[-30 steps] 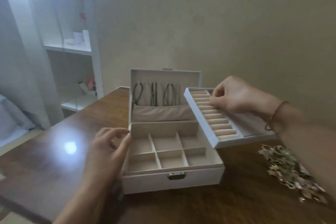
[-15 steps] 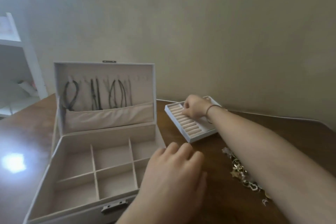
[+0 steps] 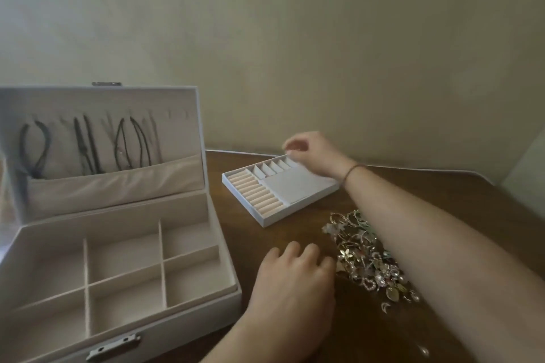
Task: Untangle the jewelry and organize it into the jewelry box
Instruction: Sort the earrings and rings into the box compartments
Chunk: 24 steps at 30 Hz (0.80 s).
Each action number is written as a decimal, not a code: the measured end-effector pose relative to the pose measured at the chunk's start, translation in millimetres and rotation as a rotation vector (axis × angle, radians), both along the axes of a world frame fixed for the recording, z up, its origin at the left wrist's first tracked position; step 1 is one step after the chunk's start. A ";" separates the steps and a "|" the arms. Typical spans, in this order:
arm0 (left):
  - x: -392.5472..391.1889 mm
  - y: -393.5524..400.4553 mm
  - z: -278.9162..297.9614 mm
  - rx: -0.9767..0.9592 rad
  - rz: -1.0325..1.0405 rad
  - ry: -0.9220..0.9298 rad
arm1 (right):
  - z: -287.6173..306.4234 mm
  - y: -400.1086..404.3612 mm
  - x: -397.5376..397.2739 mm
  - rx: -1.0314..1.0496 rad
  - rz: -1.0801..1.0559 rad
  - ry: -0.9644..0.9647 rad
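Right hand [image 3: 312, 153] has lifted off the tray [image 3: 280, 186], beside jewelry [image 3: 365, 253].

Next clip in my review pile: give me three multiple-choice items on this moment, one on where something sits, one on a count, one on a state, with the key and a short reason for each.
1. Where does the ring tray sit?
A. Inside the jewelry box
B. On the table, right of the jewelry box
C. On the shelf

2. How many compartments does the bottom of the jewelry box show?
A. Two
B. Four
C. Six

3. What is the state of the box lid?
A. Shut and latched
B. Standing open with dark cords hanging inside
C. Taken off and laid flat

Key:
1 B, the tray lies on the brown table apart from the box, with the right hand at its far edge.
2 C, the dividers form two rows of three.
3 B, the lid stands upright behind the compartments, with cords tucked into its pocket.
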<state>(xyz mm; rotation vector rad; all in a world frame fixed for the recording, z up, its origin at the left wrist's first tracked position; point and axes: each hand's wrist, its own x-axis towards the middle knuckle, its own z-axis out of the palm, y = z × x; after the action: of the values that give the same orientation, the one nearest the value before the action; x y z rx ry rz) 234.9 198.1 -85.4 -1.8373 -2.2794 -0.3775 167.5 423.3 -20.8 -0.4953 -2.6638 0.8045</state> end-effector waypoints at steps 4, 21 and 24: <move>2.4 5.8 -15.5 0.103 -0.016 -0.101 | 11.0 29.6 70.2 0.170 -0.114 -0.227; 1.6 -13.0 -16.1 0.261 0.017 -0.603 | -29.8 -21.8 135.8 0.554 -0.272 -0.309; 4.2 -14.5 -8.6 0.390 0.113 -0.904 | -27.2 -36.1 156.1 0.683 -0.277 0.087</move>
<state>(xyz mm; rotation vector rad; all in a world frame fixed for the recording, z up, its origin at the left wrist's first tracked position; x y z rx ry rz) 239.2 183.5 -94.0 -1.4743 -2.4898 -1.7796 323.6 387.1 -48.0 -0.5969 -2.4950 -0.1669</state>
